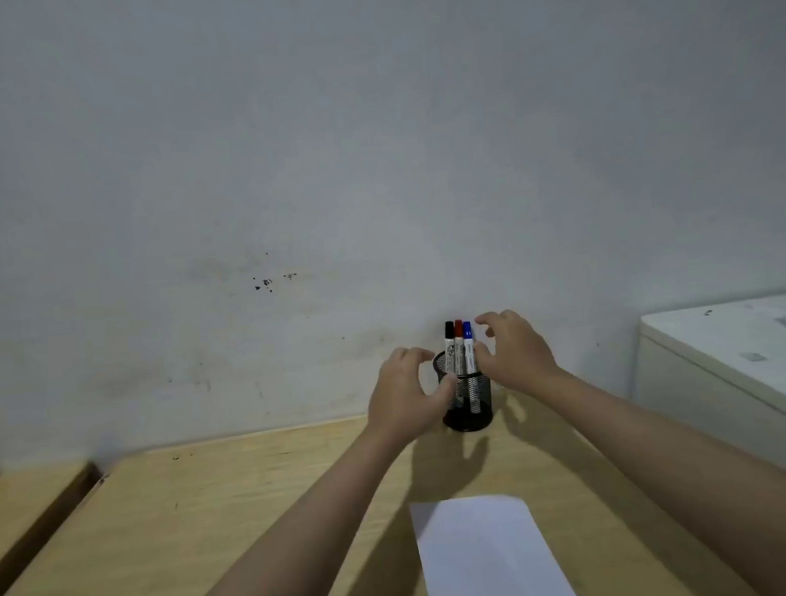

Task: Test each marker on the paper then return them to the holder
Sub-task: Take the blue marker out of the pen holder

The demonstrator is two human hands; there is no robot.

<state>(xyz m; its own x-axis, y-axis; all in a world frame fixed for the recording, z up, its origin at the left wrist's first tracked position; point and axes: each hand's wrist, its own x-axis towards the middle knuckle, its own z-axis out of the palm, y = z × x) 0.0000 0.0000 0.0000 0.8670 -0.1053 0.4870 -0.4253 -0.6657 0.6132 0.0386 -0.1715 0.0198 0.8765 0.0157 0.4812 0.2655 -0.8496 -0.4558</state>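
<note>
A black mesh holder (pixel 472 402) stands at the back of the wooden desk (pixel 238 512), close to the wall. Three markers stand upright in it: one with a black cap (pixel 450 347), one with a red cap (pixel 459 345), one with a blue cap (pixel 469 348). My left hand (pixel 405 393) curls around the holder's left side, thumb touching its rim. My right hand (pixel 515 351) hovers at the right of the markers, fingers spread and bent, gripping nothing. A white sheet of paper (pixel 489 558) lies on the desk nearer to me.
A grey wall rises right behind the holder. A white cabinet (pixel 735 365) stands to the right of the desk. A second wooden surface (pixel 17 510) lies at the left, separated from the desk by a dark gap.
</note>
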